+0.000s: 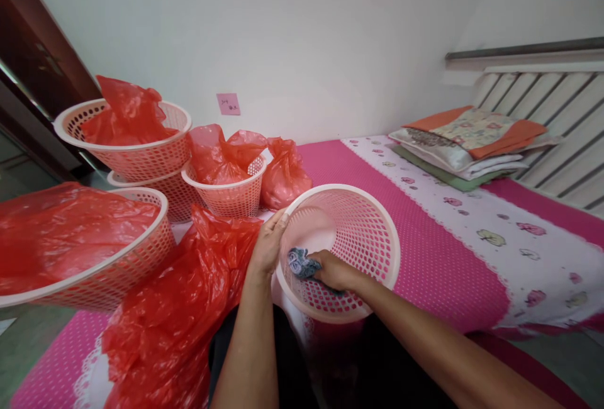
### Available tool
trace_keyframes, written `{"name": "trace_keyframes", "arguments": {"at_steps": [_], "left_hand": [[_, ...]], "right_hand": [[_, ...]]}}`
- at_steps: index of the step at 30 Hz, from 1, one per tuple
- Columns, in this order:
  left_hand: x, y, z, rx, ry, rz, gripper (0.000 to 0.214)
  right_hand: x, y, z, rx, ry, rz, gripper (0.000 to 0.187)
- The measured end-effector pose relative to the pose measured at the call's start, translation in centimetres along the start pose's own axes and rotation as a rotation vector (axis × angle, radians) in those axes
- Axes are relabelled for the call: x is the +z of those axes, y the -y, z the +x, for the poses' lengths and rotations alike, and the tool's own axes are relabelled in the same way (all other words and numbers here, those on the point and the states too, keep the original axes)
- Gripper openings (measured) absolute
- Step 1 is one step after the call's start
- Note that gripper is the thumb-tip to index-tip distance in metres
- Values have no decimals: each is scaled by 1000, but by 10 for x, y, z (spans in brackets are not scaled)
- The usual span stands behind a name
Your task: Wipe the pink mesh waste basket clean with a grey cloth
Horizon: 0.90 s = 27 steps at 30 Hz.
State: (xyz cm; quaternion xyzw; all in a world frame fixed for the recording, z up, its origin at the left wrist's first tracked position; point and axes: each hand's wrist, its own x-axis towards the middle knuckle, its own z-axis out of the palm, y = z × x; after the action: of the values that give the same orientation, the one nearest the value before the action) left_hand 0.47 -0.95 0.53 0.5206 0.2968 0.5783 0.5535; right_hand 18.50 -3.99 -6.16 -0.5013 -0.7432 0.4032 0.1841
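A pale pink plastic basket (363,233) with a mesh of holes is tilted toward me above my lap. My left hand (270,242) grips its left rim, thumb over the edge. Inside the basket, my right hand (333,269) is closed around a bunched blue-grey cloth (302,263), which lies against the inner wall. Part of the cloth is hidden under the fingers. Just left of the basket, a crumpled red plastic bag (189,289) spreads over the bed.
Several pink baskets stand at the left, among them a large one (163,214) and a small one (226,198), with red bags inside. A pink polka-dot bedspread (425,258) covers the bed. Folded fabrics (472,138) are stacked by the slatted headboard (557,119). A pink note (228,104) is on the wall.
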Motion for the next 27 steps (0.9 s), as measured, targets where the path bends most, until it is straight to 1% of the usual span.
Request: {"name": "trace_keyframes", "arguments": {"at_steps": [3,5,9,11,13,15,17,19,23,25,27], "left_hand": [[2,-4,-2,-27,7,-9,42],[2,-5,-2,-30,9,-4,42],[1,-3,-1,-25,24,-3,43],[0,-1,-1,-28,33,-5,44],[-1,1,0,-35,39,-7,44],[-1,2,0,-46,47,-7,43],[0,2,0,-52,52,-7,44],[0,2,0,-54,49,-9,44],[1,3,1,-61,43,-32,41],[0,4,1,-53,41,-42,40],[0,5,1,-45,43,-42,40]], "right_hand": [[3,9,-25,-66,-57,119,29],[5,14,-41,-123,-87,201,27],[6,22,-66,-180,-79,292,22],[3,25,-78,-207,-71,261,20],[-2,29,-89,-244,-44,161,24],[-7,31,-102,-265,-13,18,32],[-12,31,-117,-240,-4,-136,37],[-14,29,-130,-187,-57,-303,37],[-8,22,-144,-84,-232,-639,36],[-3,19,-146,-60,-299,-732,34],[1,15,-146,-72,-316,-753,33]]}}
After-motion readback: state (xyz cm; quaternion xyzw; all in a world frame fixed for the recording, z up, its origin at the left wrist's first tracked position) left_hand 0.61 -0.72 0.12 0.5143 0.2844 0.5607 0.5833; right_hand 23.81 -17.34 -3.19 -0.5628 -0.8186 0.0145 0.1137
